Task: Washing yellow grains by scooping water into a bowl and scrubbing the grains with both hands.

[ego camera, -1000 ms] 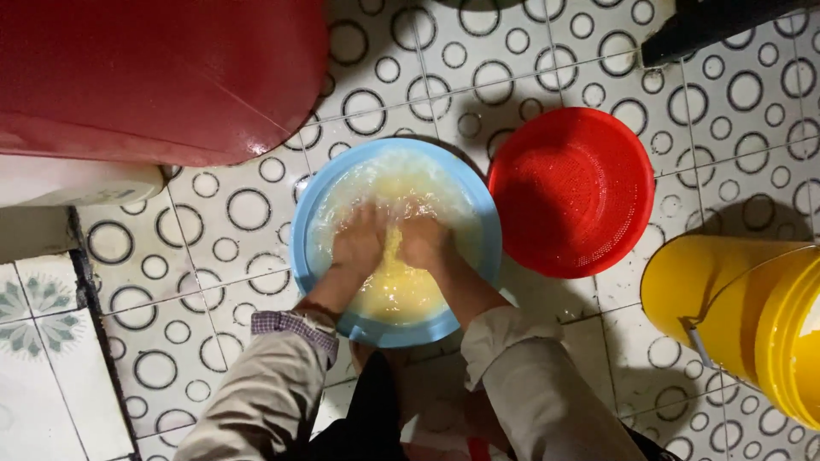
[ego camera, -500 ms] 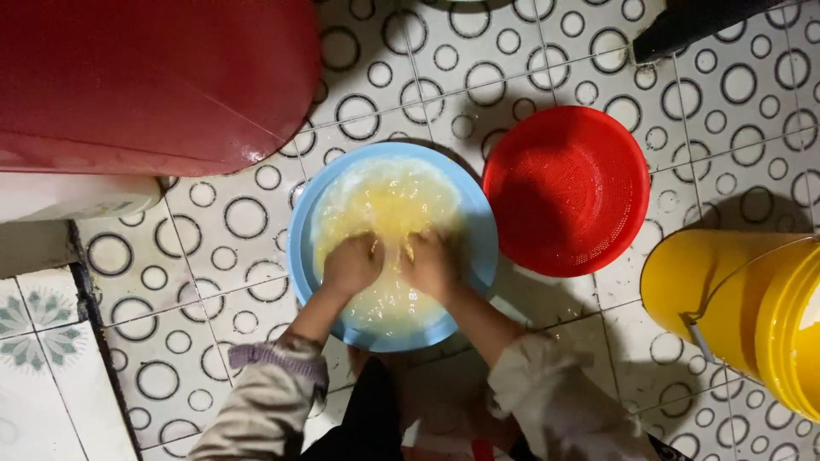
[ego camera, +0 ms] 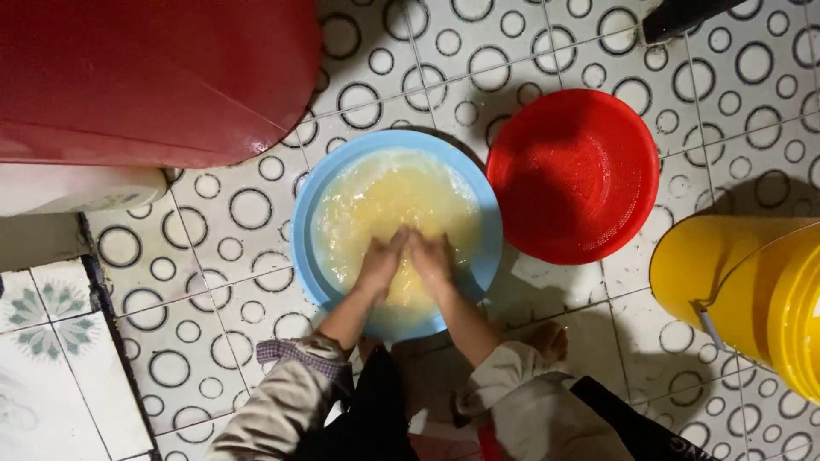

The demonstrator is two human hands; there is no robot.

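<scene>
Head view looks down on the left hand [ego camera: 378, 265] and right hand [ego camera: 432, 260], side by side and touching, sunk in cloudy yellow water [ego camera: 393, 201] inside a blue basin [ego camera: 307, 230] on the tiled floor [ego camera: 213, 248]; whether they grasp anything cannot be told. Just right sits a red colander [ego camera: 574, 175], a yellow bucket [ego camera: 743, 290] beyond it, and a red tub [ego camera: 145, 77] farther left.

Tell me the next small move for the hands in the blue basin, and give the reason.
Probably draw both hands apart and sweep outward: the left hand and right hand press together near the blue basin near rim, while most yellowish cloudy water lies beyond them.
</scene>
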